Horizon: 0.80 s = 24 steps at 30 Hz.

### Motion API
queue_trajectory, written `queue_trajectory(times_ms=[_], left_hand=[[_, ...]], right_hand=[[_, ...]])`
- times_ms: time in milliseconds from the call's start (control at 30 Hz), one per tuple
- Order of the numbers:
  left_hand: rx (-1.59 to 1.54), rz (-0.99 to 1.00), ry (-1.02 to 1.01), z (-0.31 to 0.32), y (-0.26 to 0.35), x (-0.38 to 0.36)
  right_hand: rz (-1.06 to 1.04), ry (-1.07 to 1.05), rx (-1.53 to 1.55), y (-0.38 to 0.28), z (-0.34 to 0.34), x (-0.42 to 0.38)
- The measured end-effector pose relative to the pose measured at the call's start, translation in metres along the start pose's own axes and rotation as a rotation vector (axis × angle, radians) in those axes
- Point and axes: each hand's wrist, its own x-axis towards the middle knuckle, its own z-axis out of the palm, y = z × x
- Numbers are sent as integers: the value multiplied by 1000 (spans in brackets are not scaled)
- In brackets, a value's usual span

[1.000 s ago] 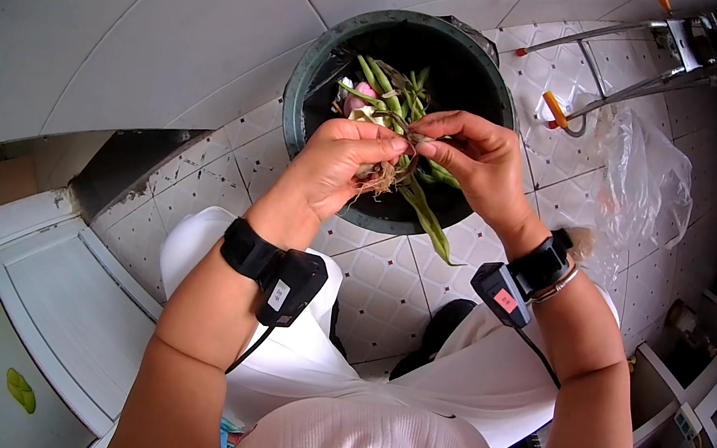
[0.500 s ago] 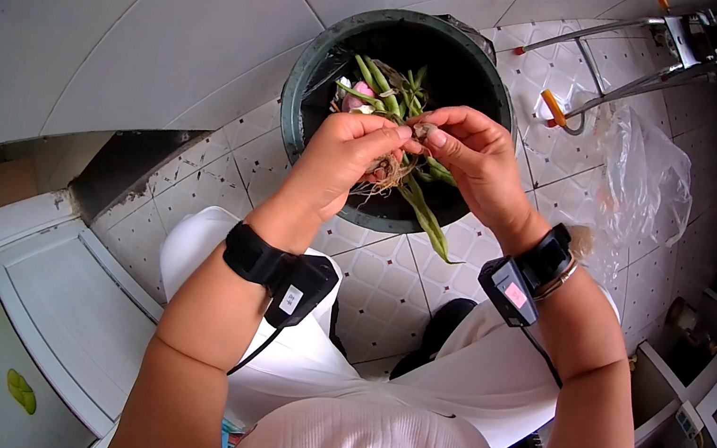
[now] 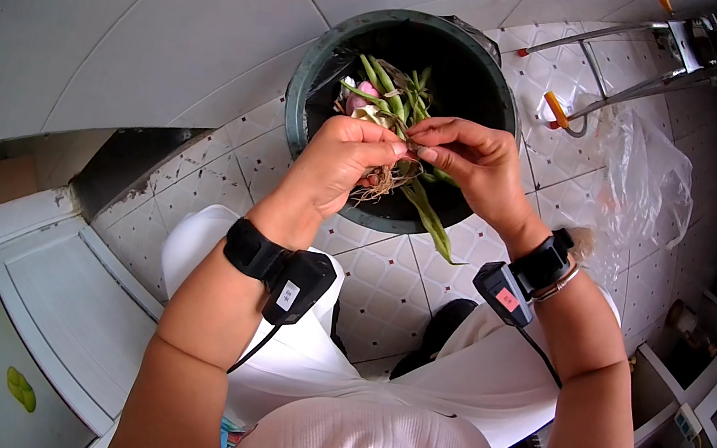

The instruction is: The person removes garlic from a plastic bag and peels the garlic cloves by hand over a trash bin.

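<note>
My left hand [image 3: 336, 162] is closed round a bunch of stringy brown roots [image 3: 374, 190], which hangs below its fingers. The rooted plant looks like a scallion or green garlic, but its kind is not certain. From the other side, my right hand [image 3: 478, 173] pinches at the plant's base, its thumb and forefinger meeting my left fingertips. Both hands are over a dark green bin [image 3: 298, 117] lined with a black bag. Inside lie green stalks [image 3: 388, 85] and a pinkish-white scrap [image 3: 361, 100]. A long green leaf [image 3: 428, 219] droops across the bin's near rim.
A metal folding frame with orange-tipped ends [image 3: 626, 94] stands on the tiled floor at the upper right. Beside it lies a clear plastic bag [image 3: 644, 183]. A tiled wall [image 3: 185, 11] rises behind the bin, and a white cabinet [image 3: 66, 307] stands at the lower left.
My right fingertips have shifted slightly down and their pinch looks tighter; the brownish lump at the right thumb is now mostly out of sight. My left hand has barely moved.
</note>
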Motion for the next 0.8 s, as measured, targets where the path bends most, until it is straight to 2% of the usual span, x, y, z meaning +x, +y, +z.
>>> queue_trajectory(times_ms=[167, 267, 333, 467, 533, 700, 800], left_hand=[[-11, -4, 23, 1, 2, 0], [-3, 21, 46, 2, 2, 1], [17, 33, 50, 2, 1, 1], [130, 165, 76, 8, -1, 0], [157, 206, 86, 11, -1, 0], [273, 332, 144, 18, -3, -1], [339, 303, 164, 15, -7, 0]], right_hand=[[-41, 7, -20, 3, 1, 1], [10, 43, 30, -1, 0, 2], [135, 25, 106, -2, 0, 1], [138, 19, 167, 3, 1, 0], [194, 110, 271, 2, 5, -1], [255, 184, 467, 9, 9, -3], [271, 225, 506, 10, 7, -2]])
